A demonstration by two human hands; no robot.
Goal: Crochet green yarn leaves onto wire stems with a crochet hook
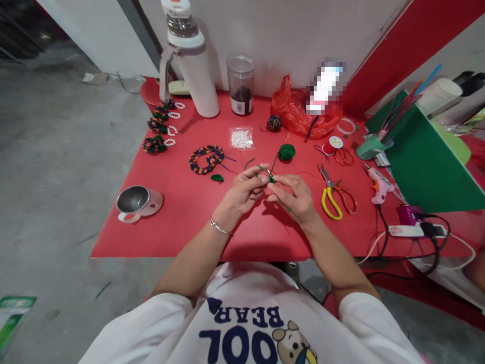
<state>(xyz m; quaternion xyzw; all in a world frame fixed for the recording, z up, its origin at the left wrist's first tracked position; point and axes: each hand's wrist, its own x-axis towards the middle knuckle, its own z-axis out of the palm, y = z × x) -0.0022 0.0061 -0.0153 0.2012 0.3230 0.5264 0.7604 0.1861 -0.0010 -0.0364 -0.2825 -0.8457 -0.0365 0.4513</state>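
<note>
Both hands meet above the middle of the red table, with a small piece of green crochet (272,179) between their fingertips. My left hand (246,189) is closed, pinching that piece, with green yarn running over its raised index finger. Fingers bent, my right hand (297,196) grips a thin crochet hook, mostly hidden by the fingers; its tip is at the green stitches. A strand leads up to the ball of green yarn (287,152) just beyond the hands. Left of them lie a finished green leaf (217,178) and a multicoloured crochet ring (200,163).
Scissors (329,184), a pink glue gun (380,186) and a power strip (409,231) with cables lie right. A mug (139,201) stands left. Behind are pearl beads (241,138), a large bottle (199,76), a jar (240,83) and a red plastic bag (290,108).
</note>
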